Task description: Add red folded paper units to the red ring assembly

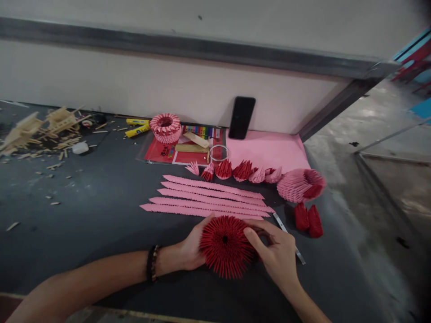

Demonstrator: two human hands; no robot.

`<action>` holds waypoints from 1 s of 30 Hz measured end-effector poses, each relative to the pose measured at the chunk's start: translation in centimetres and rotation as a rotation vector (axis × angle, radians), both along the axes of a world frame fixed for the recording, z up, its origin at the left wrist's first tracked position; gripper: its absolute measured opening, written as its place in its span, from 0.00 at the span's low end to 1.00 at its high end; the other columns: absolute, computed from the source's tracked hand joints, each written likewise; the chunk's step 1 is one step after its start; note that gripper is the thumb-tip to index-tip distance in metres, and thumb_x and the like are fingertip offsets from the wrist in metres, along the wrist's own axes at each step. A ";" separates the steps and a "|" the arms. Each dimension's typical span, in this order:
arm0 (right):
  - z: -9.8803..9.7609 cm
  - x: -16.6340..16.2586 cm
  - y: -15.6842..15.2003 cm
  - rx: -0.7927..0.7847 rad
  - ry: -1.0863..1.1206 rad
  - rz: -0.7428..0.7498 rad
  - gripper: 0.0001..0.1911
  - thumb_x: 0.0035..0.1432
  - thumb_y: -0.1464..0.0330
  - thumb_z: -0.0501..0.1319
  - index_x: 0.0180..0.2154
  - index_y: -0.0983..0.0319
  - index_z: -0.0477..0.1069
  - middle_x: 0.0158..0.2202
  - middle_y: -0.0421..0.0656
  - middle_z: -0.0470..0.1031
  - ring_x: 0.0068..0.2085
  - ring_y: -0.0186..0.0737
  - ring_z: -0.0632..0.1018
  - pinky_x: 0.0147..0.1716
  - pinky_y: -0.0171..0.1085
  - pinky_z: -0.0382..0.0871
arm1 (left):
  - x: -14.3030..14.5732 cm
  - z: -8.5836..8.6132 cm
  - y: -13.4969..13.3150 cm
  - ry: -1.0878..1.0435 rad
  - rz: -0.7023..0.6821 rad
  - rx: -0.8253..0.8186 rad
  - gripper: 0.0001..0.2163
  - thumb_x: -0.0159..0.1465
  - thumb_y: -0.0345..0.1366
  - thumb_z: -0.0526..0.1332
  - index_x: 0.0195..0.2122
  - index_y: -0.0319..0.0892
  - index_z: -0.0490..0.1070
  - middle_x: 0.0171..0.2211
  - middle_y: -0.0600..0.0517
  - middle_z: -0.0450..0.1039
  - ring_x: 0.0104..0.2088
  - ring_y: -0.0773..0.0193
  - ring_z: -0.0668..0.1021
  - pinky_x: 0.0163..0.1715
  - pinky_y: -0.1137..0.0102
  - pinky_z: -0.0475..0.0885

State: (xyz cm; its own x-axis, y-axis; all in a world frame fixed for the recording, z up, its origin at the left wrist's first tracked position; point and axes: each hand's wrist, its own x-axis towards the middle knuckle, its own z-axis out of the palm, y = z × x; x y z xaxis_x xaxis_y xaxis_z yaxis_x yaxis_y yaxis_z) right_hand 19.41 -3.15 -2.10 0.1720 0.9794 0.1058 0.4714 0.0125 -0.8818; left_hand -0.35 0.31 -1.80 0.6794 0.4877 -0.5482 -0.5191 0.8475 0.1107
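A round red piece of folded-paper origami, spiky all around with a small dark hole in its middle, is held over the near part of the table. My left hand grips its left side, the fingers partly hidden behind it. At its upper right edge, my right hand pinches the paper points between thumb and fingers. Just beyond lie several long pink folded-paper strips, side by side. Close to my right hand is a thin metal ruler-like strip, partly covered by it.
Small red and pink paper pieces form a row behind the strips. A pink paper ring and red bundles lie right. A phone leans on the wall panel. Wooden stick models and scraps lie left, near yellow tubes.
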 end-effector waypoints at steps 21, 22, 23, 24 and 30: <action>-1.9 -0.6 -0.1 -0.054 0.006 -0.081 0.11 0.57 0.57 0.71 0.32 0.58 0.85 0.29 0.42 0.85 0.27 0.41 0.82 0.28 0.37 0.77 | 0.4 0.6 0.2 0.157 0.187 0.048 0.15 0.72 0.35 0.55 0.36 0.36 0.81 0.34 0.48 0.85 0.47 0.58 0.83 0.63 0.64 0.68; -2.0 -0.7 0.0 -0.057 0.018 -0.077 0.12 0.57 0.57 0.71 0.33 0.58 0.85 0.29 0.42 0.85 0.27 0.41 0.82 0.28 0.37 0.77 | 0.4 0.6 0.2 0.146 0.192 0.044 0.15 0.72 0.35 0.55 0.36 0.36 0.81 0.35 0.48 0.85 0.48 0.58 0.83 0.63 0.64 0.67; -2.0 -0.8 0.1 -0.062 0.033 -0.068 0.12 0.58 0.56 0.70 0.34 0.58 0.85 0.30 0.42 0.86 0.28 0.42 0.83 0.29 0.37 0.78 | 0.4 0.6 0.2 0.134 0.198 0.042 0.15 0.72 0.35 0.56 0.36 0.36 0.82 0.36 0.47 0.85 0.50 0.58 0.82 0.64 0.64 0.66; -1.9 -0.8 0.2 -0.064 0.048 -0.060 0.12 0.59 0.56 0.69 0.35 0.58 0.85 0.31 0.43 0.86 0.30 0.43 0.84 0.31 0.37 0.79 | 0.3 0.5 0.2 0.121 0.209 0.042 0.15 0.72 0.35 0.55 0.37 0.36 0.82 0.37 0.47 0.85 0.51 0.57 0.82 0.64 0.64 0.66; -0.9 -0.1 0.1 -0.023 -0.001 -0.095 0.11 0.59 0.57 0.69 0.34 0.56 0.86 0.29 0.40 0.86 0.29 0.42 0.85 0.31 0.35 0.79 | 0.1 0.0 0.1 -0.002 0.251 0.079 0.16 0.73 0.38 0.54 0.48 0.37 0.80 0.47 0.46 0.84 0.57 0.57 0.79 0.65 0.63 0.65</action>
State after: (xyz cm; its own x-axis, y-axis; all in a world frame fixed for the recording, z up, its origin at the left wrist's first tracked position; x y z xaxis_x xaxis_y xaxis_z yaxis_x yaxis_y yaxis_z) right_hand 19.26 -3.02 -2.96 0.2639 0.9609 0.0833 0.4704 -0.0529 -0.8809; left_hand -0.23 0.38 -1.83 0.5329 0.6822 -0.5007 -0.7121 0.6811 0.1701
